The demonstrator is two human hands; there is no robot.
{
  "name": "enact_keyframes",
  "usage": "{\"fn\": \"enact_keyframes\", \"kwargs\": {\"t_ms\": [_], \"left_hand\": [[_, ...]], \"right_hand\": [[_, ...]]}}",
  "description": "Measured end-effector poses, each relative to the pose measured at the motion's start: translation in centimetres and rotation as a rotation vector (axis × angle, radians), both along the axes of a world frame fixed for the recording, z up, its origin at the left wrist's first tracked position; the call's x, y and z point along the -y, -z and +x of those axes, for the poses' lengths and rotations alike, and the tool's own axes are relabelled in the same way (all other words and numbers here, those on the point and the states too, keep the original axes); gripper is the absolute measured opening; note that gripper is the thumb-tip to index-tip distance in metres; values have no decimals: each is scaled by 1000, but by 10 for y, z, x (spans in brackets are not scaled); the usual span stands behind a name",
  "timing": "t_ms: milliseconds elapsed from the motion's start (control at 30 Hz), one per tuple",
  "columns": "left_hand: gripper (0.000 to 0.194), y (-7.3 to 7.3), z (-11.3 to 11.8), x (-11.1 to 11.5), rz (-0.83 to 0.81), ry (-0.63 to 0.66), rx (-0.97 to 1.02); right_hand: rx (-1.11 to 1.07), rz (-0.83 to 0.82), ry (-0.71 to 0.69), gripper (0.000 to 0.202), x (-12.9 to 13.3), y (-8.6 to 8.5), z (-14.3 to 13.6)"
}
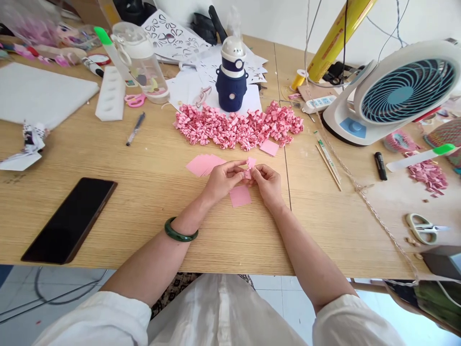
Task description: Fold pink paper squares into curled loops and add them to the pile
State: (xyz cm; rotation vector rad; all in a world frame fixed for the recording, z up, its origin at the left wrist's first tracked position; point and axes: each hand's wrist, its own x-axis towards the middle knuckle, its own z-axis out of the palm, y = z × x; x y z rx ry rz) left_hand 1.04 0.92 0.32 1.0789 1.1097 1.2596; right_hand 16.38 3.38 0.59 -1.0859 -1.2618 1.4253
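Both hands meet over the middle of the table, fingers closed on a small pink paper piece (251, 163) that looks partly folded or cut. My left hand (224, 180), with a green bangle on its wrist, pinches it from the left. From the right, my right hand (267, 184) grips it between thumb and fingers. Just below them lies a pink paper square (240, 196). A fanned stack of pink paper squares (202, 165) is left of my left hand. Beyond the hands stretches a heap of folded pink paper pieces (230, 129), with a single pink square (269, 147) at its front edge.
A dark blue bottle (231, 89) stands behind the heap, a clear jug (149, 72) to its left. A fan (392, 91) stands at the right. Nearer are a phone (70, 218), pen (136, 129), marker (380, 166), scissors (421, 228) and a twisted cord (378, 211).
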Motion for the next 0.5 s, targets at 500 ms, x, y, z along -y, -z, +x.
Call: {"fn": "enact_keyframes", "kwargs": {"t_ms": [500], "left_hand": [[45, -5, 2, 1, -3, -181, -25]], "right_hand": [[188, 165, -44, 29, 6, -5, -3]]}}
